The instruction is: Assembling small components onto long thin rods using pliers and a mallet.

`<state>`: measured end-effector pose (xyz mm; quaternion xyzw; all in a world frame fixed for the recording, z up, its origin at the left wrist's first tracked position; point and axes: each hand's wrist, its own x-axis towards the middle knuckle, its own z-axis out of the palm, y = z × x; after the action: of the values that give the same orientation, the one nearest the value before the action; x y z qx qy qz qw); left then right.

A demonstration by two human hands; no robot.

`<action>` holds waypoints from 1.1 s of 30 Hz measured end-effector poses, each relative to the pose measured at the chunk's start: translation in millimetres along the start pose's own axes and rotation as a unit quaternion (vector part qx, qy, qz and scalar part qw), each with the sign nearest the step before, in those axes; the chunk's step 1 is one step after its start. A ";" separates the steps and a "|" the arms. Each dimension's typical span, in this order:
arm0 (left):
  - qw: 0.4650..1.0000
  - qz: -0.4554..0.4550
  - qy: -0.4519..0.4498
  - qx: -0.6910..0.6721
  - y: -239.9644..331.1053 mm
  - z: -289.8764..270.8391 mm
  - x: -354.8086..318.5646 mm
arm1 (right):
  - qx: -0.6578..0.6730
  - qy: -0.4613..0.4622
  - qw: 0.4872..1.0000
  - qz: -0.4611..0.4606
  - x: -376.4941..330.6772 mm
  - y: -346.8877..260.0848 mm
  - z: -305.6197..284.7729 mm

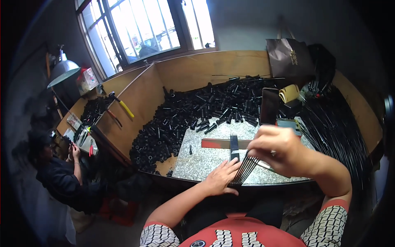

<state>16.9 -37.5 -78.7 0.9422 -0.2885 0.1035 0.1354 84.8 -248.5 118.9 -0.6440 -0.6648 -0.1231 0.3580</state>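
Note:
A row of thin black rods (234, 142) lies side by side on the speckled stone slab (193, 166), with a white band across it. My left hand (222, 178) rests flat over the near part of this row, fingers stretched out, thumb toward the slab's front edge. More thin black rods (247, 168) fan at a slant between my two hands. Their upper ends meet the curled fingers of my right hand (276, 149), raised a little above the slab; its fingertips are partly hidden. Beneath the row runs a flat bar (212, 143) with a reddish end.
A heap of black tubular parts (205, 103) fills the bench's back and left. Long black rods (337, 127) lie on the right. A dark phone-like slab (269, 106) stands behind my right hand. Wooden boards (133, 84) wall the bench. Another person (61, 173) works at left.

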 end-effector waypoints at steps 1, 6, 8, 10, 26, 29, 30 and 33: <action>0.999 -0.003 0.022 -0.041 -1.8 -5.8 3.6 | -0.003 0.014 1.000 0.001 8.7 -4.0 -13.1; 0.991 0.018 0.099 -0.092 5.8 -53.3 30.5 | -0.004 0.045 0.999 -0.010 52.2 -12.0 -67.9; 0.990 -0.014 0.086 -0.112 24.5 -89.6 36.0 | 0.040 0.044 0.997 0.039 67.2 -20.5 -88.1; 0.984 -0.017 0.083 -0.158 31.9 -102.8 41.6 | 0.023 0.052 0.997 0.062 78.5 -30.2 -109.4; 0.609 -0.325 0.335 -0.641 -42.4 -48.9 13.2 | 0.345 0.024 0.911 0.224 -54.7 -4.7 95.7; 0.519 -0.357 0.395 -0.669 -48.5 -16.3 8.9 | 0.595 -0.001 0.693 0.407 -90.7 -3.8 161.1; 0.503 -0.373 0.412 -0.662 -43.5 -12.4 7.5 | 0.614 0.042 0.671 0.413 -95.1 0.7 177.4; 0.466 -0.368 0.451 -0.667 -27.7 -1.5 6.4 | 0.615 0.192 0.640 0.418 -98.8 15.2 207.4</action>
<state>37.7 -18.2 -80.9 0.4084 0.2041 0.2306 0.8593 24.8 -192.7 -96.2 -0.4466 -0.1634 0.3565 0.8042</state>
